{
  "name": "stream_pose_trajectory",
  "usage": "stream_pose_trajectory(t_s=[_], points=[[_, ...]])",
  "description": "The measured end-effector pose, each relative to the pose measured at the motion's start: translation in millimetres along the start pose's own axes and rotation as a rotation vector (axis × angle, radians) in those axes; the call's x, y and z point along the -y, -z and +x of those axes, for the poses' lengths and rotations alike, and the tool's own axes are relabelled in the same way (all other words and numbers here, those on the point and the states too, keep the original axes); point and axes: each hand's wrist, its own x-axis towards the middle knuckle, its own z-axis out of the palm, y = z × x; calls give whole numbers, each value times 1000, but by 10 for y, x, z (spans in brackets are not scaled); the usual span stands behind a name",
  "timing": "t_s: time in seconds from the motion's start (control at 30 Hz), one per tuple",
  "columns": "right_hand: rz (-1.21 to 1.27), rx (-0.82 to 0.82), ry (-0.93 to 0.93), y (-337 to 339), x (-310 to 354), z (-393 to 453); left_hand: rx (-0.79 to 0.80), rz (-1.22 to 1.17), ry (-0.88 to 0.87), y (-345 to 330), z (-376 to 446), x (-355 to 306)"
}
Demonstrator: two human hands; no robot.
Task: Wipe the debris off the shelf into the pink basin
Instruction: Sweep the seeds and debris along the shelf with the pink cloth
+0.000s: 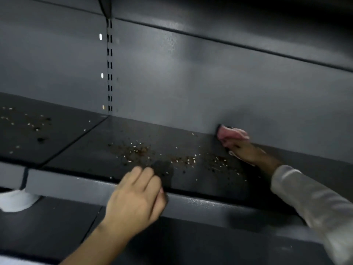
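Note:
A dark grey metal shelf point(107, 138) carries scattered crumbs and seeds, the debris point(137, 150), thickest across its middle. My right hand point(246, 150) reaches to the back right corner and presses a pink cloth point(231, 133) against the shelf where it meets the back wall. My left hand point(135, 197) rests on the shelf's front lip with its fingers curled over the edge, holding nothing loose. The pink basin is not in view.
A second shelf panel point(28, 131) to the left also has crumbs on it. A slotted upright point(109, 64) divides the grey back wall. A lower shelf point(57, 226) lies beneath, with a white object point(17, 200) at the left under the lip.

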Motion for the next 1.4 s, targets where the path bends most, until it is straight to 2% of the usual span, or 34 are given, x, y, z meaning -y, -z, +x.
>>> stream_pose_trajectory(t_s=[0.07, 0.17, 0.27, 0.33, 0.4, 0.5, 0.57, 0.7, 0.8, 0.87, 0.93, 1.03, 1.1, 1.17, 1.23, 1.33, 1.4], points=[[36, 42, 91, -84, 462, -31, 0, -21, -12, -3, -15, 7], [146, 81, 150, -2, 760, -205, 25, -60, -80, 33, -18, 69], [358, -60, 240, 255, 847, -565, 35, -103, -114, 104, -2, 262], [433, -171, 189, 443, 629, -856, 17, -84, -86, 146, -13, 407], [310, -269, 11, 568, 264, -1197, -8, -85, -75, 166, -48, 478], [92, -127, -336, 593, -301, -1568, -30, -58, -110, 129, -108, 452], [64, -110, -436, 562, -337, -1597, -45, -52, -100, 92, -121, 427], [99, -171, -354, 354, 172, -1382, -64, -58, -104, 74, -112, 428], [99, -115, -197, 106, 624, -1173, -58, -64, -117, 73, -115, 424], [1, -84, -172, -26, 873, -1034, -49, -84, -108, 85, -105, 432], [-61, -159, -189, -102, 1049, -924, -36, -114, -106, 103, -99, 440], [22, -301, -249, -32, 1122, -897, -27, -124, -122, 151, -109, 523], [33, -345, -284, 107, 978, -966, -28, -105, -106, 197, -125, 642], [53, -374, -399, 280, 722, -1118, -19, -90, -83, 239, -152, 754], [45, -341, -544, 389, 455, -1294, -17, -88, -80, 263, -175, 805], [-10, -151, -704, 333, 284, -1380, -37, -80, -105, 250, -179, 782], [-97, -51, -694, 231, 407, -1315, -49, -65, -110, 225, -173, 758]])
